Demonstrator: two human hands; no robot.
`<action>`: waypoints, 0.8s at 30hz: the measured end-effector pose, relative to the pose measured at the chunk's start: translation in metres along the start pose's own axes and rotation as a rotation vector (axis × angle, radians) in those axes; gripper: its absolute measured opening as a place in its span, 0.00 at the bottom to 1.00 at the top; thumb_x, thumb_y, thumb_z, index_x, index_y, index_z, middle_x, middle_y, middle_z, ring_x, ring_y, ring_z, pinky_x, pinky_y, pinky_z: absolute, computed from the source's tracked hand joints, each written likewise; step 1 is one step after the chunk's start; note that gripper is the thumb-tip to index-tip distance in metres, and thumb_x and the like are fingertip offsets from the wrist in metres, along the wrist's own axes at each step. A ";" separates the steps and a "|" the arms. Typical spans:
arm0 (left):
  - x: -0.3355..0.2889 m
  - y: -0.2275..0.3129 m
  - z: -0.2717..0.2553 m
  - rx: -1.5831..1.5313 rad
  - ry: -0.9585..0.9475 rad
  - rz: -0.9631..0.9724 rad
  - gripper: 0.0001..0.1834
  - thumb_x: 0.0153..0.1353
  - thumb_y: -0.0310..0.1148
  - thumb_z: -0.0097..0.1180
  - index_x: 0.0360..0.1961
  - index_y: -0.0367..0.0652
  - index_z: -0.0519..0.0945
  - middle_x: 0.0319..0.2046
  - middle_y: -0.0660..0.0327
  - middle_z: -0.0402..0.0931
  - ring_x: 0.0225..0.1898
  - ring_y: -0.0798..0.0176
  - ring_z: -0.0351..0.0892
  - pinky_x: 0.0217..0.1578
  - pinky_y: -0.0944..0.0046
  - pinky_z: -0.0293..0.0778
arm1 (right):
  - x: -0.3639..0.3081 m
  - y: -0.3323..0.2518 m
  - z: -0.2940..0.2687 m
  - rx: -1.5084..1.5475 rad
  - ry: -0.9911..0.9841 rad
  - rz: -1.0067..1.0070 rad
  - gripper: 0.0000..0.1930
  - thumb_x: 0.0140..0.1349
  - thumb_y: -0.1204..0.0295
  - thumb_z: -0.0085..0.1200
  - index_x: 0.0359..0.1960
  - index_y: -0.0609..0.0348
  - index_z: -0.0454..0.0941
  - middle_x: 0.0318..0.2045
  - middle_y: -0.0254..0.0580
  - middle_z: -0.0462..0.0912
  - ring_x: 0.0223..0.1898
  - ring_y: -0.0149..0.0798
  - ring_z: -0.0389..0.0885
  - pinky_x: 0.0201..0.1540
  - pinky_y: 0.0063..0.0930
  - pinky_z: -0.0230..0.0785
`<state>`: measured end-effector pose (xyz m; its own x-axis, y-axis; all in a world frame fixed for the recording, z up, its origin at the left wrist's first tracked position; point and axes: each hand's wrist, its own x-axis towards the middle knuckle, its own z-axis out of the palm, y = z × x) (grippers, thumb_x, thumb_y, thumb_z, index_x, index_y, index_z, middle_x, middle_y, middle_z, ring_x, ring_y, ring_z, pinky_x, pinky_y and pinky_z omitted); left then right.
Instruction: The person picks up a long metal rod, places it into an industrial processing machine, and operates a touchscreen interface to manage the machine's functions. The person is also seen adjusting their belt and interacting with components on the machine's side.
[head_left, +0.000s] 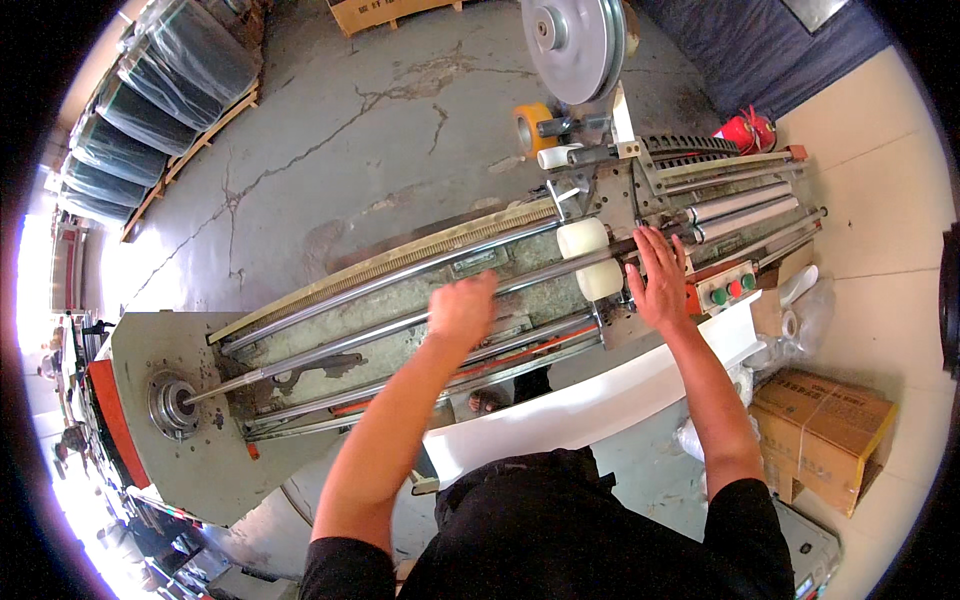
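Note:
A long steel shaft (330, 348) runs across the machine, from a round chuck (174, 404) at the left to the carriage on the right. My left hand (463, 308) is closed around its middle, fingers curled and partly hidden under the palm. An off-white roll (584, 258) sits on the shaft between my two hands. Just right of that roll, my right hand (660, 280) lies over the carriage (612, 200) with its fingers stretched out and apart. What its palm touches is hidden.
Red and green buttons (734, 289) sit by my right wrist. A white curved guard (560, 410) lies between me and the rails. A large grey wheel (575, 45) and an orange tape roll (533, 128) stand beyond the carriage. A cardboard box (820, 425) is at the right.

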<state>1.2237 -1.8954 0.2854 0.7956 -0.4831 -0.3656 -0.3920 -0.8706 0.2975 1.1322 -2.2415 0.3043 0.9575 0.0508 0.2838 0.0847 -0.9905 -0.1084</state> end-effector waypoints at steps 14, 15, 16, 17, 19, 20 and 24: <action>-0.213 -0.370 -0.008 0.178 0.151 -0.363 0.16 0.53 0.43 0.74 0.37 0.45 0.87 0.33 0.49 0.87 0.40 0.40 0.87 0.41 0.42 0.81 | -0.004 -0.002 0.003 -0.054 0.007 0.031 0.30 0.72 0.62 0.55 0.73 0.60 0.67 0.72 0.48 0.71 0.76 0.49 0.65 0.81 0.56 0.44; -0.222 -0.384 -0.011 0.180 0.179 -0.387 0.16 0.52 0.43 0.75 0.36 0.44 0.87 0.33 0.49 0.87 0.39 0.40 0.87 0.42 0.42 0.81 | -0.004 -0.002 0.002 -0.066 0.011 0.042 0.30 0.72 0.62 0.55 0.73 0.60 0.67 0.72 0.48 0.71 0.76 0.49 0.65 0.81 0.56 0.44; -0.229 -0.393 -0.012 0.135 0.179 -0.427 0.16 0.52 0.43 0.75 0.37 0.44 0.87 0.32 0.49 0.87 0.39 0.40 0.87 0.42 0.42 0.81 | -0.004 -0.001 0.003 -0.076 0.008 0.045 0.30 0.72 0.62 0.55 0.73 0.61 0.67 0.71 0.48 0.71 0.75 0.49 0.65 0.81 0.56 0.44; -0.236 -0.400 -0.015 0.091 0.176 -0.468 0.17 0.51 0.43 0.75 0.37 0.44 0.87 0.32 0.49 0.87 0.39 0.40 0.87 0.42 0.42 0.81 | -0.004 -0.001 0.003 -0.085 0.002 0.041 0.30 0.72 0.61 0.55 0.73 0.61 0.67 0.71 0.48 0.71 0.75 0.50 0.65 0.81 0.56 0.44; -0.233 -0.398 -0.017 0.049 0.182 -0.471 0.18 0.51 0.43 0.76 0.38 0.45 0.88 0.33 0.49 0.87 0.40 0.41 0.88 0.42 0.43 0.81 | -0.004 0.000 0.004 -0.077 0.017 0.048 0.30 0.72 0.61 0.54 0.73 0.60 0.67 0.71 0.49 0.71 0.75 0.50 0.65 0.81 0.57 0.43; -0.228 -0.389 -0.016 0.050 0.190 -0.437 0.19 0.50 0.44 0.76 0.39 0.45 0.88 0.33 0.50 0.88 0.40 0.41 0.88 0.43 0.44 0.81 | -0.003 0.001 0.004 -0.073 0.014 0.050 0.30 0.72 0.61 0.54 0.73 0.60 0.67 0.71 0.48 0.71 0.75 0.50 0.65 0.81 0.57 0.42; -0.188 -0.315 -0.005 0.023 0.171 -0.336 0.26 0.51 0.48 0.76 0.48 0.47 0.86 0.40 0.52 0.88 0.44 0.43 0.87 0.46 0.47 0.81 | -0.003 0.003 0.006 -0.052 0.006 0.032 0.31 0.72 0.61 0.55 0.73 0.60 0.67 0.71 0.48 0.71 0.76 0.49 0.64 0.81 0.57 0.41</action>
<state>1.1997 -1.5293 0.2646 0.9464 -0.1497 -0.2862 -0.1050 -0.9806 0.1658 1.1308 -2.2437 0.2975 0.9577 0.0185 0.2872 0.0396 -0.9969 -0.0678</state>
